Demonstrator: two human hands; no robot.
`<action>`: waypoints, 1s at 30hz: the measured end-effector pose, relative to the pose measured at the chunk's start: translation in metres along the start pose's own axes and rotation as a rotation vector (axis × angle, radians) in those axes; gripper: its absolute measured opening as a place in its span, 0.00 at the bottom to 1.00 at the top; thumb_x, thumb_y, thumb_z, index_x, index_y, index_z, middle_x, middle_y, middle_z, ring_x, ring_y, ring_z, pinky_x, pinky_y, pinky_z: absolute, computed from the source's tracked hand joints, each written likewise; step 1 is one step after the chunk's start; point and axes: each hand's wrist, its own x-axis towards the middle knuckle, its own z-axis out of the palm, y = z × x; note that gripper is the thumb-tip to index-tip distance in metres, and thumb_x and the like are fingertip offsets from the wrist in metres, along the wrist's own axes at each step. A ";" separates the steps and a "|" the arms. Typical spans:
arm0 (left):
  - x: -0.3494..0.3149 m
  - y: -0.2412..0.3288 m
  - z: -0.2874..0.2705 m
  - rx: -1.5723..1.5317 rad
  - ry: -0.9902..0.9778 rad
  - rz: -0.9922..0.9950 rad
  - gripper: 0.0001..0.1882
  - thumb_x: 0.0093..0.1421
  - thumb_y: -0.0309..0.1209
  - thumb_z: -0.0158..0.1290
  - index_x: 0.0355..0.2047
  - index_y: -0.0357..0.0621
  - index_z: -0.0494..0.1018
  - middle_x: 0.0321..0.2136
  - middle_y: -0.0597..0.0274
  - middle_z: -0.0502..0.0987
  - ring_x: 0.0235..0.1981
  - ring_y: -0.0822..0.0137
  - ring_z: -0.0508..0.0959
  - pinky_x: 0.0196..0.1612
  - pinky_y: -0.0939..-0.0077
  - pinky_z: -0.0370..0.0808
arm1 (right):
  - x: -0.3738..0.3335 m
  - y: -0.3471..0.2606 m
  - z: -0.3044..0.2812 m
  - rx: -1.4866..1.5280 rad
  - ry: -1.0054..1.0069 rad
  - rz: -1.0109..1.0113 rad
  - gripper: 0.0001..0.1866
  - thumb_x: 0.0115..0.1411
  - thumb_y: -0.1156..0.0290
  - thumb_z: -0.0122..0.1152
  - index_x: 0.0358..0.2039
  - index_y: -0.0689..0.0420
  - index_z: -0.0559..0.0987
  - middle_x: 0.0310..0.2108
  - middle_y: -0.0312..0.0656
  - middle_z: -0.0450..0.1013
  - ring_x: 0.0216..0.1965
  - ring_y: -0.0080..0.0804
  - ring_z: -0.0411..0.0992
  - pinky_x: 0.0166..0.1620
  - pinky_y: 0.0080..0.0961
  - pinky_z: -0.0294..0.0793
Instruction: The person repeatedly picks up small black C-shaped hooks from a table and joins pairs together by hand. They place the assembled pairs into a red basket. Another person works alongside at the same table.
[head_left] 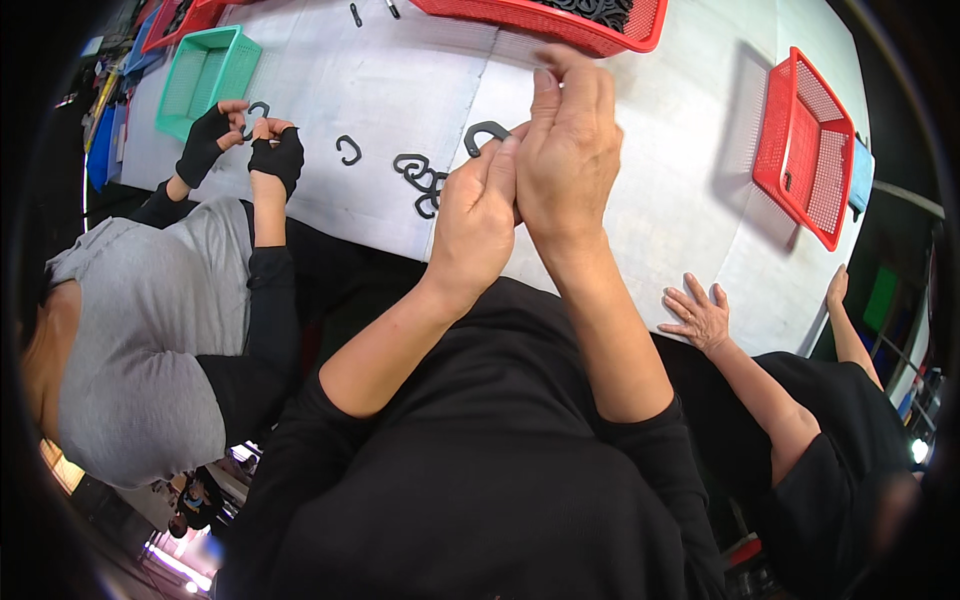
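Note:
My left hand [478,215] and my right hand [568,150] are pressed together above the white table [380,80]. Between their fingertips they pinch a black U-shaped hook piece [486,133]. Most of that piece is hidden behind my fingers. Just left of my left hand a small heap of the same black hook pieces [421,180] lies on the table, and one single hook piece [348,150] lies further left.
A red basket [560,22] with black pieces stands at the far edge, another red basket [808,145] at the right, a green basket [205,75] at the far left. A person in grey with black gloves [240,145] works at left. Another person's hand [700,315] rests at right.

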 end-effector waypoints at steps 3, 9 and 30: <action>-0.003 -0.009 -0.003 0.099 -0.053 0.010 0.18 0.67 0.36 0.33 0.36 0.37 0.70 0.15 0.74 0.58 0.17 0.82 0.55 0.20 0.85 0.53 | 0.011 0.011 0.001 -0.158 0.056 0.003 0.11 0.56 0.72 0.53 0.41 0.53 0.72 0.35 0.39 0.68 0.35 0.37 0.70 0.42 0.38 0.62; -0.003 -0.006 -0.003 0.165 -0.137 -0.072 0.20 0.66 0.37 0.36 0.47 0.33 0.68 0.15 0.75 0.58 0.16 0.83 0.56 0.20 0.86 0.54 | 0.026 0.030 -0.006 0.071 -0.094 0.043 0.11 0.56 0.65 0.57 0.35 0.57 0.75 0.30 0.41 0.71 0.28 0.38 0.71 0.32 0.30 0.68; 0.085 -0.144 -0.064 1.271 0.106 0.250 0.25 0.42 0.36 0.65 0.38 0.40 0.67 0.36 0.58 0.68 0.40 0.56 0.67 0.39 0.66 0.68 | 0.137 0.118 -0.005 -0.015 -0.231 0.006 0.17 0.56 0.67 0.57 0.44 0.62 0.74 0.32 0.48 0.75 0.32 0.33 0.74 0.38 0.26 0.73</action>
